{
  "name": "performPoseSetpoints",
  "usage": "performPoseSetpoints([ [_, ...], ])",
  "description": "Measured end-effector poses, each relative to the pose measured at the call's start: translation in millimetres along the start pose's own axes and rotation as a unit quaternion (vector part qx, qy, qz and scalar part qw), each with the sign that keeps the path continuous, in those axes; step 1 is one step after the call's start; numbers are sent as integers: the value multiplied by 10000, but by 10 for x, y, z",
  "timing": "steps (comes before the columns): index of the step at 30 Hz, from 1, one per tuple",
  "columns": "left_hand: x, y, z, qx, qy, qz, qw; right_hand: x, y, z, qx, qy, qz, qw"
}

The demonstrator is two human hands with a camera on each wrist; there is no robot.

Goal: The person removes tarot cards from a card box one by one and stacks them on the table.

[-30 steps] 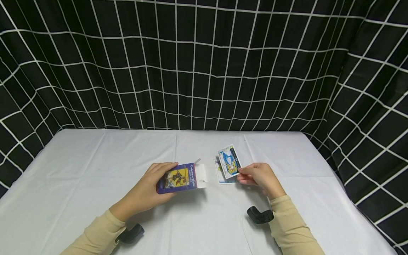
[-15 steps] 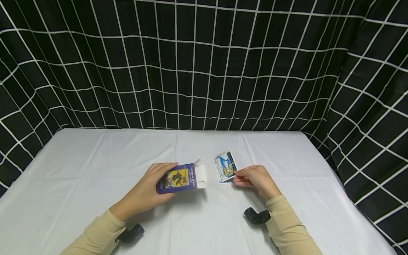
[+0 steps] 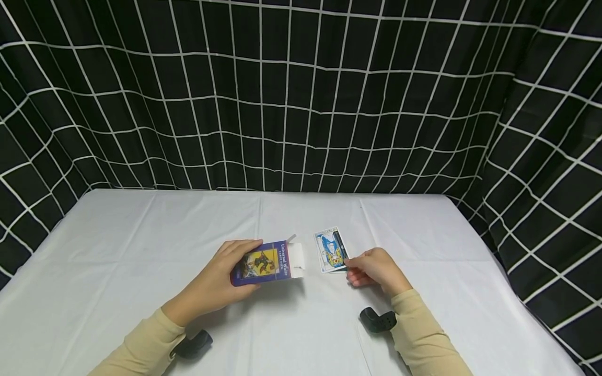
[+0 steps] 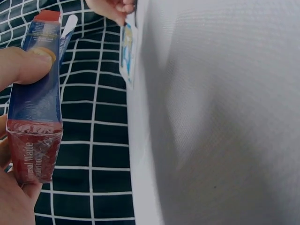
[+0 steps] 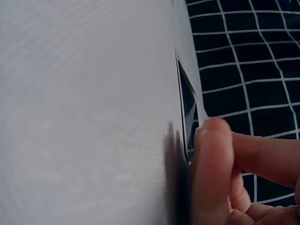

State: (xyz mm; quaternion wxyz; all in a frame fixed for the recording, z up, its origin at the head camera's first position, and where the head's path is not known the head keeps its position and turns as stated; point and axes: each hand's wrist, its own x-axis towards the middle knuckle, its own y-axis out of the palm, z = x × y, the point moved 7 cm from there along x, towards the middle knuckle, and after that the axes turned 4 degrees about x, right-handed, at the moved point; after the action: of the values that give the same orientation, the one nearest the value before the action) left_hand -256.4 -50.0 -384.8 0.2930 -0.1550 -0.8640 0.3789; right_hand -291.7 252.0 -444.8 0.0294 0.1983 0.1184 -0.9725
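My left hand [image 3: 213, 282] grips a blue tarot card box [image 3: 263, 262] by its long sides, held a little above the table. The lettering on it reads "Universal Waite". Its end facing right stands open, with a white flap [image 3: 297, 259] sticking out. To the right of it, my right hand [image 3: 378, 270] pinches the lower right corner of a tarot card [image 3: 331, 248] with a blue and yellow picture between thumb and forefinger. That card lies slightly tilted over another card, of which only a thin edge shows below. The left wrist view shows the box [image 4: 35, 103] edge-on, thumb on its side.
A white cloth [image 3: 188, 224] covers the table. Black fabric with a white grid [image 3: 301, 104] hangs behind it and along both sides. A black device [image 3: 378, 319] sits at my right wrist, and another black device [image 3: 194, 344] at my left.
My right hand has moved left and toward me, bringing the pinched card down over the other card and nearly lining the two up. My left hand and the box have stayed put.
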Motion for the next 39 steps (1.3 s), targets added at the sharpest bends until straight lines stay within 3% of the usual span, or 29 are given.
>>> performPoseSetpoints([
  [16,10,0,-4,15,28,3,10000,19,-17,-11,-1051,-91,-461,9934],
  [39,2,9,-3,103,68,-47,9999,29,-9,0,-1862,-276,-731,9794],
])
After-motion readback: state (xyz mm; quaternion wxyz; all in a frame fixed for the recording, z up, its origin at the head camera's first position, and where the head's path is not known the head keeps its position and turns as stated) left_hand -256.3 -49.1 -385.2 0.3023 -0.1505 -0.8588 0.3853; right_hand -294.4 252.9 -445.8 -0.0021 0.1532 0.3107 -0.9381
